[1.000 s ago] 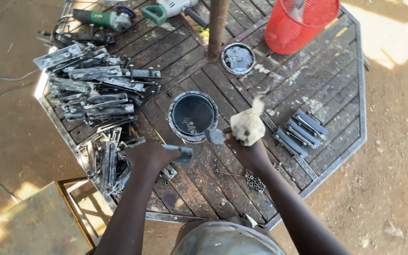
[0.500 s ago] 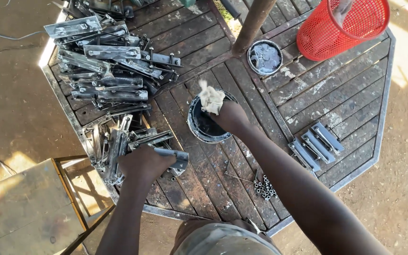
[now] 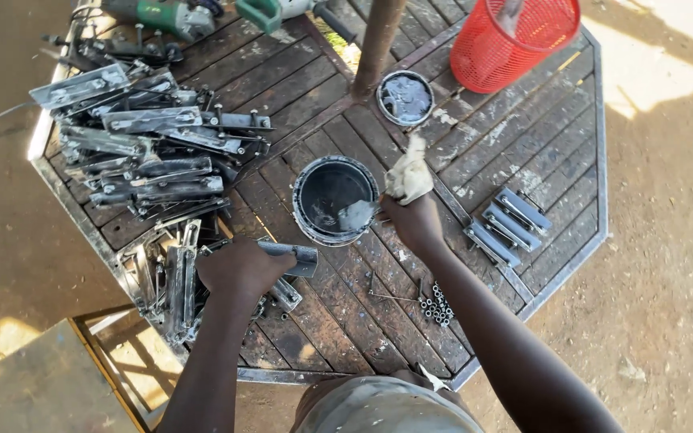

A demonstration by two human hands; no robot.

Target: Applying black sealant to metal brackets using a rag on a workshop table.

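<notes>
- Left hand [image 3: 242, 271]: fingers curled over one end of a flat grey metal bracket [image 3: 292, 256], gripping it; the bracket's free end juts right toward the paint tin.
- Right hand [image 3: 412, 220]: fingers closed around a crumpled pale rag [image 3: 409, 175], bunched above the fist; the hand sits at the right rim of the paint tin.
- Paint tin [image 3: 334, 200]: round, open, dark inside, standing mid-table just right of the bracket; a pale grey-white blob lies at its right inner edge, beside the right hand. Cannot tell whether the blob is part of the rag or paint.
- Tin lid [image 3: 404, 98]: lies flat farther off, smeared silver-grey, next to a rusty upright pole [image 3: 377, 40].
- Table [image 3: 559, 144]: octagonal, dark wooden slats in a metal frame.
- Left side: large heap of grey metal parts [image 3: 142, 148]; more stacked at the near left edge.
- Right of the right hand: three painted brackets [image 3: 507, 224] laid side by side.
- Near centre: small cluster of nuts [image 3: 436, 303].
- Far right: red mesh basket [image 3: 513, 36].
- Far left: green power tool [image 3: 166, 14].
</notes>
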